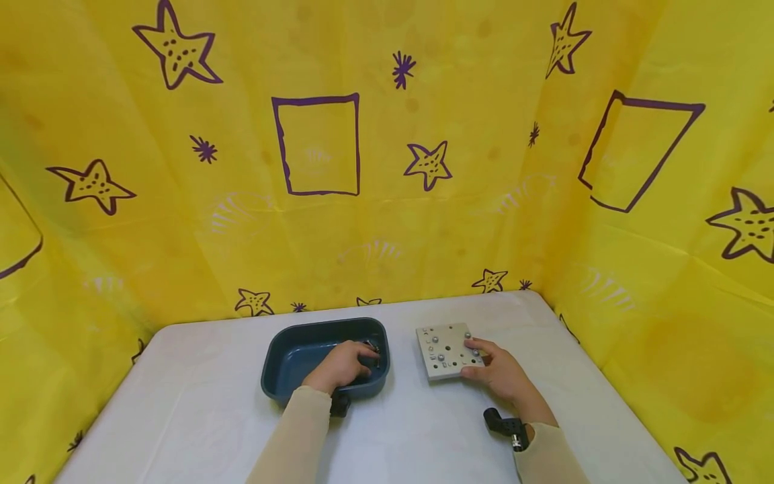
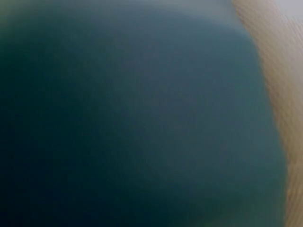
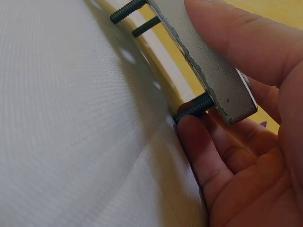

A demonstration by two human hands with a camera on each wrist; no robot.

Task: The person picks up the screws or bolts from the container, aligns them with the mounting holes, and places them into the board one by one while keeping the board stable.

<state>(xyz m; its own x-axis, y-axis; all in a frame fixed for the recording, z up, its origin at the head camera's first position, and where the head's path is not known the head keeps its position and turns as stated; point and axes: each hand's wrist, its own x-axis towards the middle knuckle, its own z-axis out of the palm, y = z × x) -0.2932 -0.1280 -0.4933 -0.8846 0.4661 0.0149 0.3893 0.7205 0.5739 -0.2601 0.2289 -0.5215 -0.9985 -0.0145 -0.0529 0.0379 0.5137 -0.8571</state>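
Note:
My left hand (image 1: 343,364) reaches over the near wall of a dark blue bin (image 1: 290,356), its fingers down at several small dark metal pieces (image 1: 375,348) in the right end. Whether it pinches one I cannot tell. The left wrist view is filled by the blurred bin wall (image 2: 189,109). With my right hand (image 1: 502,373) I grip the right edge of a grey metal plate (image 1: 447,349), which carries round bolt heads and small holes. In the right wrist view, dark threaded bolts (image 3: 199,105) stick out of its underside, and a fingertip (image 3: 194,127) lies against one.
A white cloth (image 1: 411,430) covers the table. Yellow curtains (image 1: 387,222) with drawn starfish hang at the back and on both sides. Each wrist wears a black camera mount, the right one (image 1: 504,425) standing out beside the sleeve.

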